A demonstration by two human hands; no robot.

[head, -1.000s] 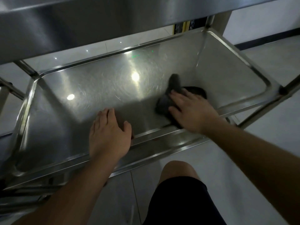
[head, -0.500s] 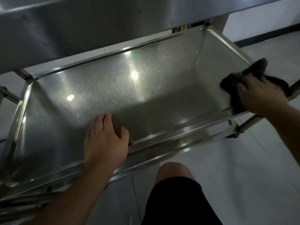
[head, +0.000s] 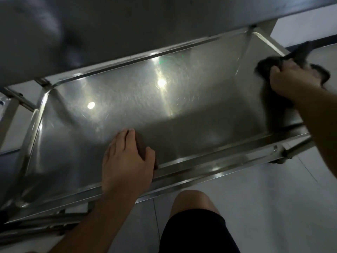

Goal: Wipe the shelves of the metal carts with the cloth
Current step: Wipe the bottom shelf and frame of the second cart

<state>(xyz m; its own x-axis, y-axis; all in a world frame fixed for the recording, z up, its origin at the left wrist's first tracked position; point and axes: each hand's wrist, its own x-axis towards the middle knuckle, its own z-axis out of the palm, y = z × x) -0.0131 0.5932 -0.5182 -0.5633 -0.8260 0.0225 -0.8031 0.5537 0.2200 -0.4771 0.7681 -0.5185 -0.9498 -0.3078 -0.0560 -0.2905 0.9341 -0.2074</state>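
I look down into the lower shelf (head: 127,110) of a stainless steel cart, a shallow tray with raised rims. My right hand (head: 295,81) grips a dark grey cloth (head: 268,64) against the shelf's right rim, and parts of the cloth stick out above and to the right of my fingers. My left hand (head: 125,165) rests flat on the shelf floor just inside the near rim, fingers straight and together, holding nothing.
The cart's upper shelf (head: 127,28) overhangs the far half of the view. A second metal frame (head: 11,106) stands at the left. My bare knee (head: 193,203) and black shorts sit below the near rim, over a pale tiled floor (head: 273,207).
My right hand swept the cloth from the middle of the shelf floor to the right rim, then a little farther back along it. My left hand stayed in place.
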